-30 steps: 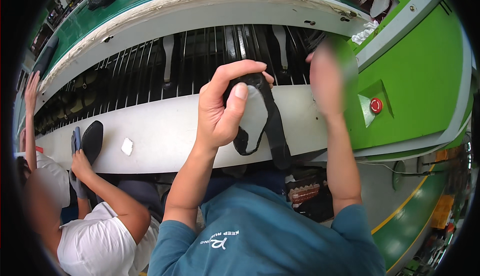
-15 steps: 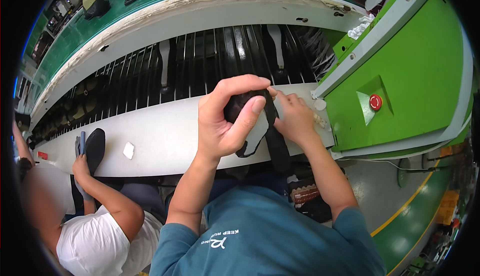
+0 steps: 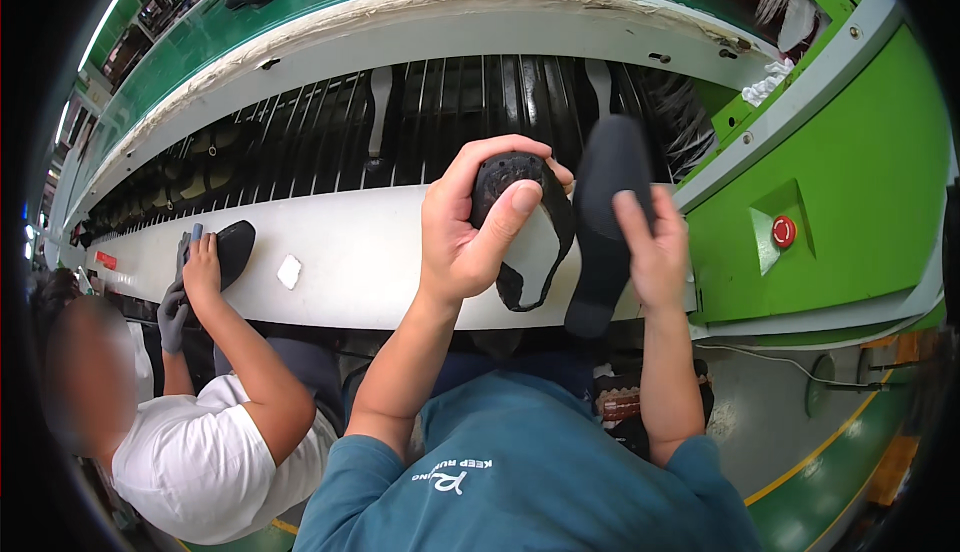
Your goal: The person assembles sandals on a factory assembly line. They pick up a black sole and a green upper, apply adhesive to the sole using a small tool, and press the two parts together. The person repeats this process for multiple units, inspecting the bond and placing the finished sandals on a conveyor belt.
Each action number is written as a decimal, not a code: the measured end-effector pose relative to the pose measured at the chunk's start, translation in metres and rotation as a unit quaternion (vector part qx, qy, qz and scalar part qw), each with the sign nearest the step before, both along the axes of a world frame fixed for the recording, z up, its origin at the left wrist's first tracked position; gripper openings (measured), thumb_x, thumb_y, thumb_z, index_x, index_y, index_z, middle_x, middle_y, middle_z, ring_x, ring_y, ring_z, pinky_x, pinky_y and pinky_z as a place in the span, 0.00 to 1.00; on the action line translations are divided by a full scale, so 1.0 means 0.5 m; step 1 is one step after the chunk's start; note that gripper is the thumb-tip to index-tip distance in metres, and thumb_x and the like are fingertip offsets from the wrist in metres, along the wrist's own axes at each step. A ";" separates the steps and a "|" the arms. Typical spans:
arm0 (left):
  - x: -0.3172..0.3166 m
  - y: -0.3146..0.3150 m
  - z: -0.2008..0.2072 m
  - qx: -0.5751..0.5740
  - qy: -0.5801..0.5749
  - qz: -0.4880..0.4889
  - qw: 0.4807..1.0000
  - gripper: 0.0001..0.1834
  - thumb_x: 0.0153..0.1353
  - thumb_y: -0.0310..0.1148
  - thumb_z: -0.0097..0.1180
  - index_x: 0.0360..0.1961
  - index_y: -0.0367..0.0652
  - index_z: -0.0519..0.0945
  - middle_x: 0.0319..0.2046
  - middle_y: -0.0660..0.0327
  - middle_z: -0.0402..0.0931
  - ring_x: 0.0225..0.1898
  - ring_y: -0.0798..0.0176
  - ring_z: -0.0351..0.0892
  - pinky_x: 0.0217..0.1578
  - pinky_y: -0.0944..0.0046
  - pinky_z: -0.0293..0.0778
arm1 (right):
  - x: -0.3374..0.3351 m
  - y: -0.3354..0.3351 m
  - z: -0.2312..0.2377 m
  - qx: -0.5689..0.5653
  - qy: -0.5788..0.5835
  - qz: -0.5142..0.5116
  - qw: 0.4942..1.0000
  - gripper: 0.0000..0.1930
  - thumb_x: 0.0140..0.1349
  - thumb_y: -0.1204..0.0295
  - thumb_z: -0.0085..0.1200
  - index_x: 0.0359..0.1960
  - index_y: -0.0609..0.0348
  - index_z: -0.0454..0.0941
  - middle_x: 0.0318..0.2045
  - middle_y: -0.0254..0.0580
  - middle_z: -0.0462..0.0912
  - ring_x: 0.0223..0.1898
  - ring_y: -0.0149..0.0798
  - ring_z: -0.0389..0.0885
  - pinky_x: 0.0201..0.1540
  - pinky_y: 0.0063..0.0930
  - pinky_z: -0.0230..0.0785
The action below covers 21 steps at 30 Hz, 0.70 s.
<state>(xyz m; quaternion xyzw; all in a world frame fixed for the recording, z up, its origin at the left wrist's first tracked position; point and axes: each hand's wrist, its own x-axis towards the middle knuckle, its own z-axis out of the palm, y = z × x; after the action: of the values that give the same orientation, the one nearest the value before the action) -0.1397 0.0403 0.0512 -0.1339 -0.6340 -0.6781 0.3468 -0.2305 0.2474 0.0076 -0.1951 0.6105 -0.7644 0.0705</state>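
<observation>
My left hand (image 3: 463, 222) is wrapped round a black shoe upper (image 3: 508, 174), its thumb pressed across the front. A dark rim loops down from the upper around a pale area; I cannot tell if that is a lining or the table behind. Just to its right, a long black shoe sole (image 3: 603, 222) is held nearly upright, its lower end over the table's near edge. My right hand (image 3: 655, 247) grips the sole's right edge, thumb on its face; both are slightly blurred.
A white table (image 3: 385, 252) borders a conveyor of dark rollers (image 3: 330, 132), which carries pale strips and dark shoe parts. A green machine panel (image 3: 830, 182) with a red button (image 3: 783, 232) stands right. At left, a co-worker (image 3: 215, 432) holds a dark sole (image 3: 236, 250). A white scrap (image 3: 289, 271) lies between us.
My right hand has drawn back from beside the upper and now has the sole, raised and shifted right. My left hand keeps its grip on the upper. The whole view has shifted slightly.
</observation>
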 end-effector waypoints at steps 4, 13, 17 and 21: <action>-0.002 0.000 0.004 0.006 -0.002 -0.008 1.000 0.21 0.79 0.41 0.62 0.60 0.32 0.81 0.45 0.49 0.91 0.49 0.59 0.91 0.54 0.58 0.85 | 0.076 0.007 0.079 -0.101 0.009 0.009 0.995 0.07 0.81 0.70 0.62 0.48 0.62 0.82 0.41 0.29 0.85 0.40 0.17 0.77 0.46 0.17 0.71; -0.001 0.018 0.000 0.043 -0.043 -0.047 0.997 0.66 0.70 0.88 0.22 0.62 0.27 0.80 0.46 0.42 0.89 0.49 0.49 0.91 0.53 0.52 0.86 | 0.130 -0.042 0.075 -0.037 0.047 0.129 0.990 0.15 0.79 0.65 0.67 0.34 0.62 0.83 0.25 0.26 0.83 0.26 0.16 0.74 0.28 0.16 0.64; 0.000 0.020 0.002 0.063 -0.043 -0.040 0.996 0.68 0.70 0.88 0.19 0.61 0.27 0.81 0.45 0.42 0.89 0.48 0.49 0.91 0.52 0.52 0.86 | 0.125 -0.045 0.068 -0.018 0.054 0.127 0.990 0.16 0.79 0.65 0.67 0.33 0.62 0.83 0.25 0.26 0.84 0.26 0.16 0.75 0.27 0.16 0.64; -0.002 0.024 0.000 0.076 -0.046 -0.042 0.995 0.69 0.69 0.89 0.19 0.61 0.26 0.82 0.45 0.41 0.89 0.47 0.48 0.91 0.52 0.52 0.87 | 0.123 -0.049 0.069 -0.030 0.041 0.118 0.992 0.17 0.79 0.64 0.67 0.32 0.62 0.83 0.24 0.26 0.84 0.25 0.16 0.75 0.27 0.17 0.64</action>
<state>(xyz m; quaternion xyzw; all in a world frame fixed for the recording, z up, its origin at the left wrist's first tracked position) -0.1406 0.0522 0.0514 -0.1024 -0.5899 -0.7437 0.2974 -0.1689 0.2229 0.0420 -0.2987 0.5627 -0.7598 0.1294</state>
